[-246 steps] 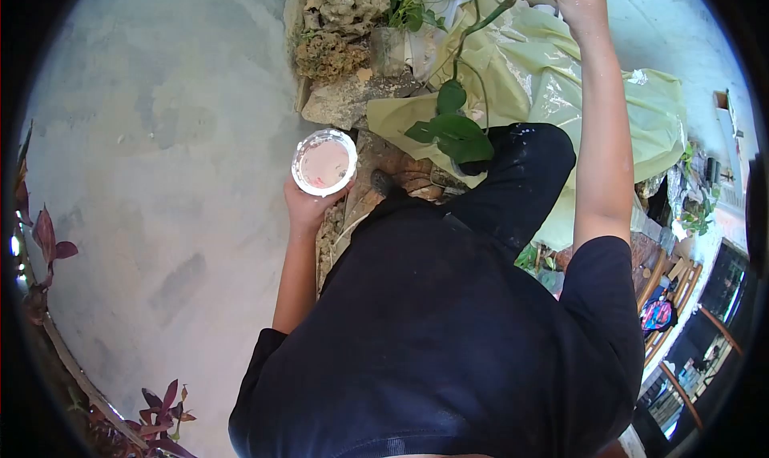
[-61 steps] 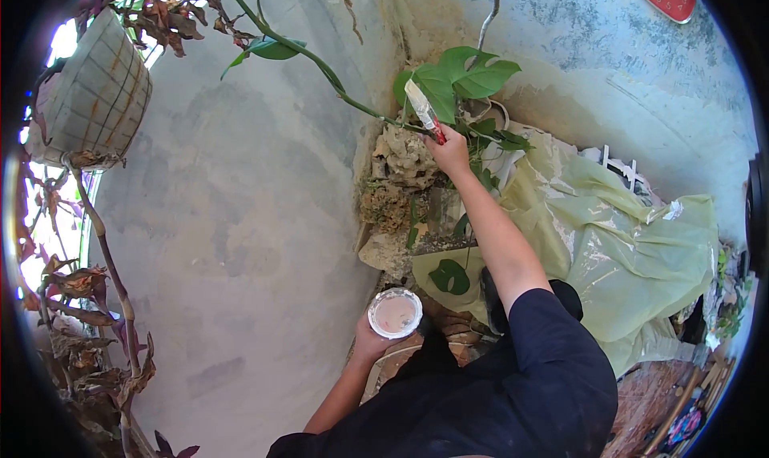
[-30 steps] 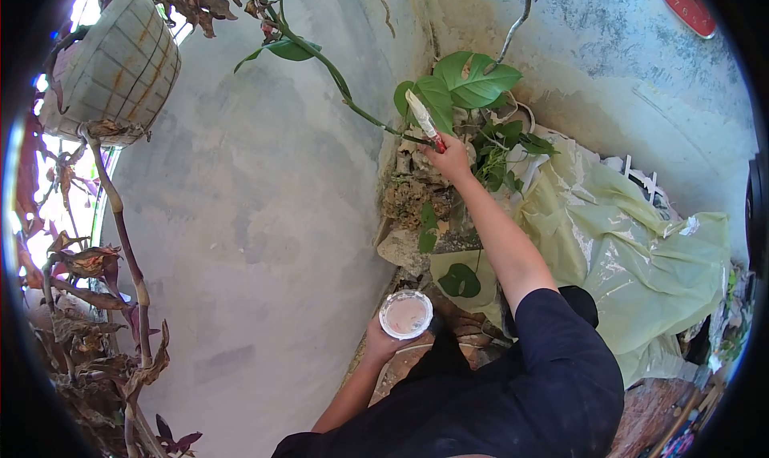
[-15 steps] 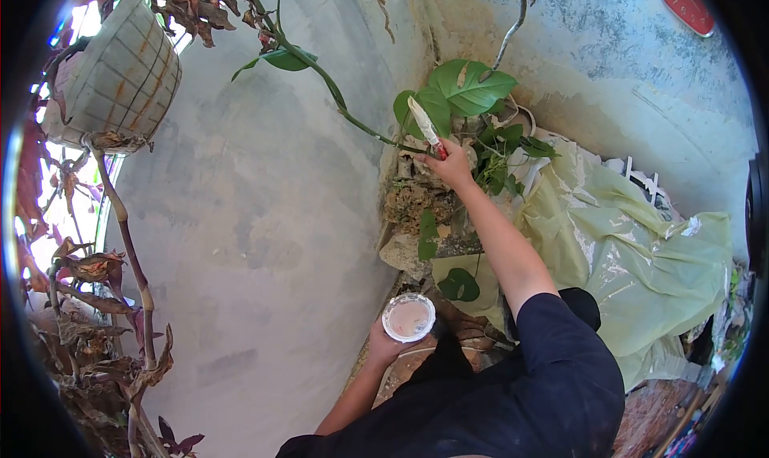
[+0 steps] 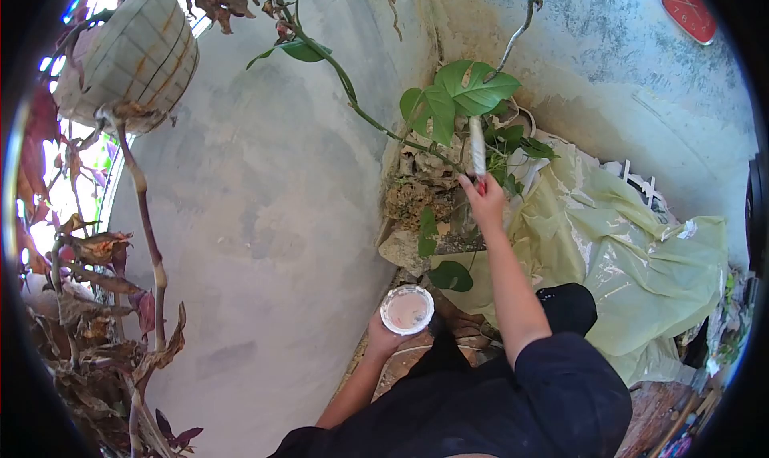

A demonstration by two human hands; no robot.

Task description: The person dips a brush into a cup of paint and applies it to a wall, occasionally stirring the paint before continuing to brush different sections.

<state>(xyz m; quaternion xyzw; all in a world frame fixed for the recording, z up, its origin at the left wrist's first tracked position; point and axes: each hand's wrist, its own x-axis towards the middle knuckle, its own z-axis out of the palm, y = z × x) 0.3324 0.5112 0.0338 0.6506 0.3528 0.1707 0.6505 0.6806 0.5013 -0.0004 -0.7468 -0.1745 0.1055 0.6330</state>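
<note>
My left hand (image 5: 386, 338) is closed around a small tub (image 5: 407, 310) with a white-smeared rim and pale pinkish paint inside, kept low near my body. My right hand (image 5: 485, 206) grips a paintbrush (image 5: 478, 147) by its red handle, the white-coated end pointing up and away from me. The brush tip overlaps the big green leaves (image 5: 473, 90). Right beside my thumb runs a green plant stem (image 5: 360, 115), which crosses from the upper left; whether my fingers touch it I cannot tell.
A pale patchy wall (image 5: 264, 242) stands on the left, another wall with a red clock (image 5: 687, 10) at upper right. Yellowish sheeting (image 5: 625, 258) drapes over a heap on the right. A hanging planter (image 5: 140, 58) and dried stalks (image 5: 152, 258) line the left; rough stones (image 5: 412, 202) sit in the corner.
My right hand has drawn back toward me and to the right with the brush, which has swung from leaning left to nearly straight. My left hand and the tub stay almost in place.
</note>
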